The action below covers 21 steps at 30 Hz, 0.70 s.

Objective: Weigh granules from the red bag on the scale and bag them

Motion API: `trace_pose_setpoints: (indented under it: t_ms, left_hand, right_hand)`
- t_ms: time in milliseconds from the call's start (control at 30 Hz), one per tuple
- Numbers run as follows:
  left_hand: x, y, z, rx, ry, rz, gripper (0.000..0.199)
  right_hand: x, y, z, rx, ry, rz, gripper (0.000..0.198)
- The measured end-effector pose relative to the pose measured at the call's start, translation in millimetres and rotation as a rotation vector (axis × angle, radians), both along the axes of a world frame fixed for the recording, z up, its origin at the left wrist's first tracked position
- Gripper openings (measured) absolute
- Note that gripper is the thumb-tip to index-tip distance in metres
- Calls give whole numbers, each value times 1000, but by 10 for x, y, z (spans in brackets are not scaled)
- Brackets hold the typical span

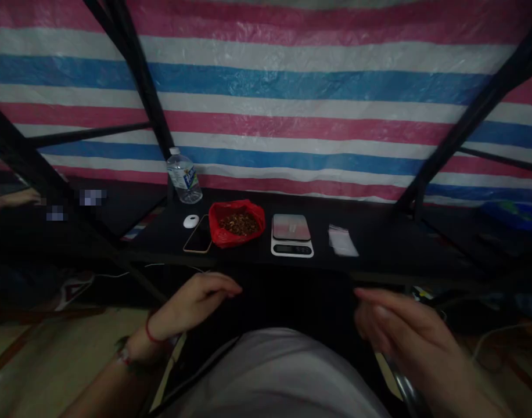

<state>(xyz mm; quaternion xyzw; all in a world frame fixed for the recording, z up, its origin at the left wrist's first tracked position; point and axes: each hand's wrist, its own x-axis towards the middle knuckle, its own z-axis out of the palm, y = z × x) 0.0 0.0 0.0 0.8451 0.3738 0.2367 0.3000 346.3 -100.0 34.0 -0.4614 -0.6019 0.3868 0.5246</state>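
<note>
My left hand (205, 299) hovers in front of the table's edge, fingers loosely stretched and no object visible in them. A red plastic bag (218, 235), rolled open, stands nearest to it and holds small brown pieces (240, 223) that I cannot identify. To the right of the bag lies a white digital kitchen scale (292, 249); its platform bears nothing I can make out. Some small clear plastic bags (343, 241) lie farther right. My right hand (401, 325) is in the air below them, loosely bent, slightly blurred, with nothing seen in it.
Left of the red bag are a phone (198, 237) and a white oval object (190, 221). A clear bottle (186, 180) stands behind them. Black metal posts (146, 75) flank the dark table (248, 258). Another person's hand (24, 198) shows far left.
</note>
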Motion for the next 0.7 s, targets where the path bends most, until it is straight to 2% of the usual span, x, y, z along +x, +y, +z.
trace_pose_setpoints:
  t_ms: [133,200,333,400,467,533,633,700]
  left_hand:
    - [136,380,-27,196,72,163,30]
    - [242,548,-99,267,94,187,31]
    - [542,832,-271,420,158,153,28]
    - [678,975,-288,475,181,146,28]
    - [756,1129,-256,448,260,165,27]
    - [766,1282,-217,360,400,209,29]
    - [680,1453,-226,263,584,292,38]
    - [590,1498,-273,234,636,293,29]
  right_hand:
    - [58,596,-136,74,-182,92,28]
    - [101,966,-273,99,-287,86,31]
    - [89,1718,-622,187,-509,-114,35]
    - [29,2038,-780,262,-626,-207,45]
    - [-46,2286,-901,282,-716,-259,56]
    - [-115,2451,-987,257,-790,-259,60]
    - [-187,2561,-1071,204,-860,-260,53]
    - [-218,2577,-1109,193,-881,-284,45]
